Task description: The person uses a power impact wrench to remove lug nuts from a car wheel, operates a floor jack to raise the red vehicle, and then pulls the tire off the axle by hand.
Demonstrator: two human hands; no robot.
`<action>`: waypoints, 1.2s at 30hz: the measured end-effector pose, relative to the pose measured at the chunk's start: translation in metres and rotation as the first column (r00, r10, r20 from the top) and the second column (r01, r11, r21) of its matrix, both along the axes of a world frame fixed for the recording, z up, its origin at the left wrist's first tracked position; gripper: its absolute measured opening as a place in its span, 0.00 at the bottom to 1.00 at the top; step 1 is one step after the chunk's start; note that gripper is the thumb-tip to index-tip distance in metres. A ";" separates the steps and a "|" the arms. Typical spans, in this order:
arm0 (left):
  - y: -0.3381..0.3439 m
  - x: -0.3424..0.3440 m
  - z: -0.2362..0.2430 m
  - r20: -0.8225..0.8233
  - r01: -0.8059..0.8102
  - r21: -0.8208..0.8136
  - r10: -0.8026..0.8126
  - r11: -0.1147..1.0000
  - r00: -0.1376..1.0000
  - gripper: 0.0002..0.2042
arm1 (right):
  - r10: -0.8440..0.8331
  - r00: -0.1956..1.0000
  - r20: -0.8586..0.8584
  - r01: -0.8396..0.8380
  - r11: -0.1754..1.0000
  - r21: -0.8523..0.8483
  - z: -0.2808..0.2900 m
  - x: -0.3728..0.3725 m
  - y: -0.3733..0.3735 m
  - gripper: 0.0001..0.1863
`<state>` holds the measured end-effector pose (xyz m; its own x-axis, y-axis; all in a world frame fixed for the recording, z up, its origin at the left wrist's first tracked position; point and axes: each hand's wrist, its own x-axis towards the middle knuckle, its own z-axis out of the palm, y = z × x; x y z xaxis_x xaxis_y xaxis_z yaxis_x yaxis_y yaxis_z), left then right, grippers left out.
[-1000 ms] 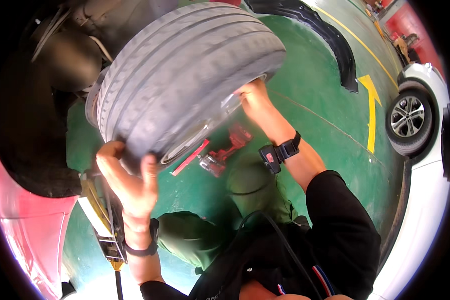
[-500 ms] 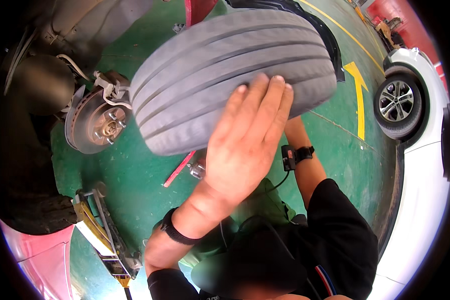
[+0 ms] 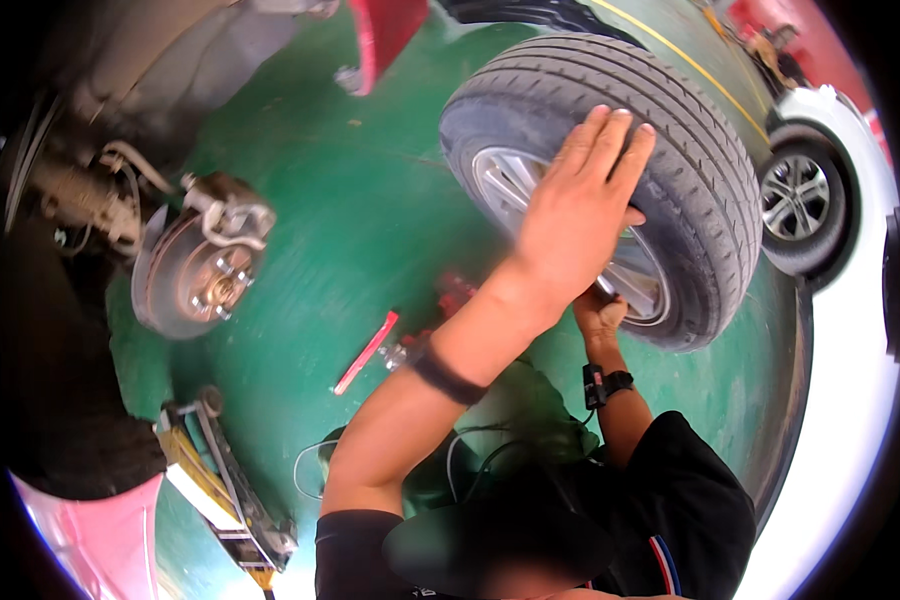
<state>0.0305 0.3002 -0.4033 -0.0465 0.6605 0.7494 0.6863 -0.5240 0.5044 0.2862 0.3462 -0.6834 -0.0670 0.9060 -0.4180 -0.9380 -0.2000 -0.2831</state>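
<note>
A car wheel with a black tyre [image 3: 705,190] and silver spoked rim [image 3: 638,285] is tilted, its rim face turned toward the lower left. My left hand [image 3: 585,200] lies on the upper sidewall, fingers stretched out flat and pointing up toward the tread. At the rim's lower edge, my right hand [image 3: 603,312] has its fingers curled round part of the wheel; some of them are hidden inside the rim. Off to the left, a bare brake disc [image 3: 175,275] with wheel studs and a caliper [image 3: 232,205] is exposed on the car.
A floor jack [image 3: 215,475] stands at the lower left beside a pink-red body panel [image 3: 90,535]. A red bar [image 3: 367,352] lies on the green floor [image 3: 340,200], near a blurred red object [image 3: 455,292]. A white car [image 3: 855,330] stands close on the right.
The wheel has moved right and turned, so its rim face now shows instead of mostly tread. My left hand has travelled up and right with it. More of the brake caliper is uncovered.
</note>
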 end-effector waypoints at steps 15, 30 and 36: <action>0.021 -0.055 -0.071 0.159 0.011 -0.360 0.049 0.933 0.986 0.26 | -0.158 0.964 -0.213 0.064 0.917 -0.393 0.032 -0.010 -0.028 0.20; -0.005 -0.087 -0.125 0.241 -0.105 -0.560 0.283 0.822 0.929 0.26 | -0.704 -0.364 0.609 -0.422 0.708 0.567 0.187 0.032 0.033 0.15; -0.040 -0.104 -0.143 0.310 -0.134 -0.588 0.375 0.798 0.874 0.25 | -0.528 -0.624 0.576 -0.155 0.806 0.571 0.212 0.092 0.037 0.14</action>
